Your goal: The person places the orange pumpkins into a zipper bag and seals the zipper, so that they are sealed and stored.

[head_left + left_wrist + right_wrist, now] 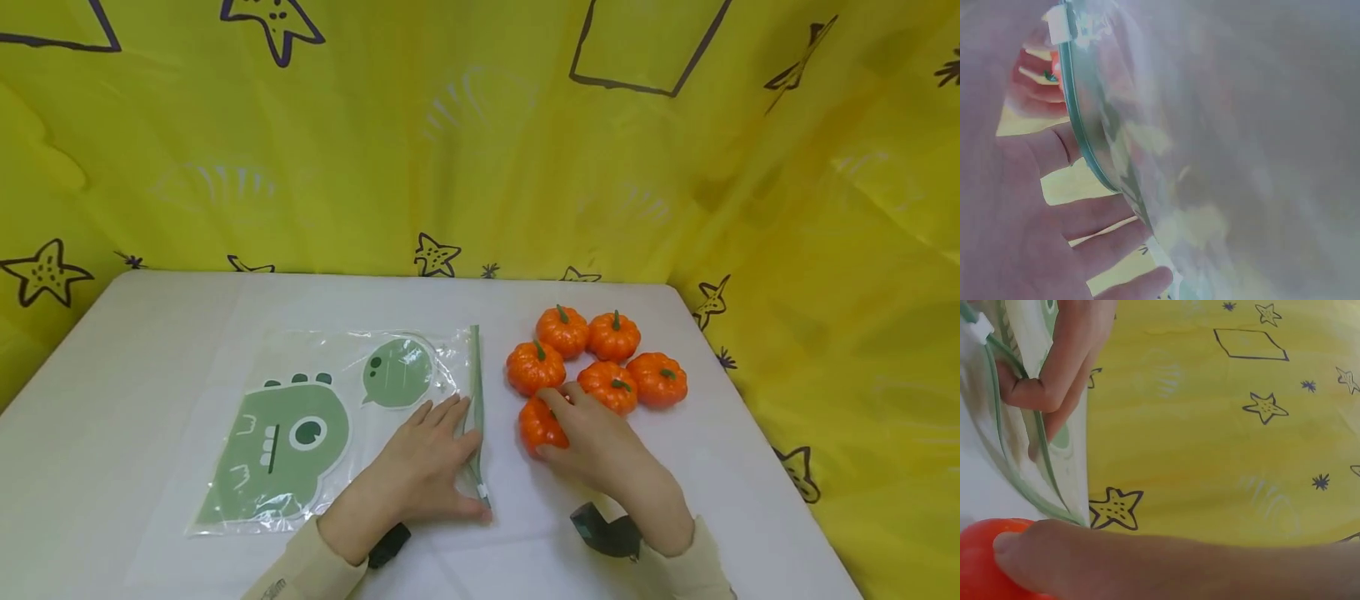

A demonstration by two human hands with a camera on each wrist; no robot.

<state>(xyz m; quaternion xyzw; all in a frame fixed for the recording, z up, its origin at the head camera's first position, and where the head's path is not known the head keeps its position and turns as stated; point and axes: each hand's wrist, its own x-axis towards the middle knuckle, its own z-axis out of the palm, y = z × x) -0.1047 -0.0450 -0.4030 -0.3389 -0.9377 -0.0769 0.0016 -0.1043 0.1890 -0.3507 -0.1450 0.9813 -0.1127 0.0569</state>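
A clear zip bag (296,450) with green monster prints lies flat on the left, its green zip edge (477,375) facing right. My left hand (429,462) lies at this edge with fingers spread over the film and thumb beside the white slider (483,490). In the right wrist view the bag's mouth gapes around that hand's digits (1054,369). My right hand (600,437) grips a small orange toy pumpkin (538,427), thumb on its near side. Only part of this pumpkin (985,556) shows in the right wrist view.
Several more orange pumpkins with green stems, such as this one (657,380), cluster just beyond my right hand. The white table (172,317) meets a yellow star-patterned curtain (360,167) at its back and right side.
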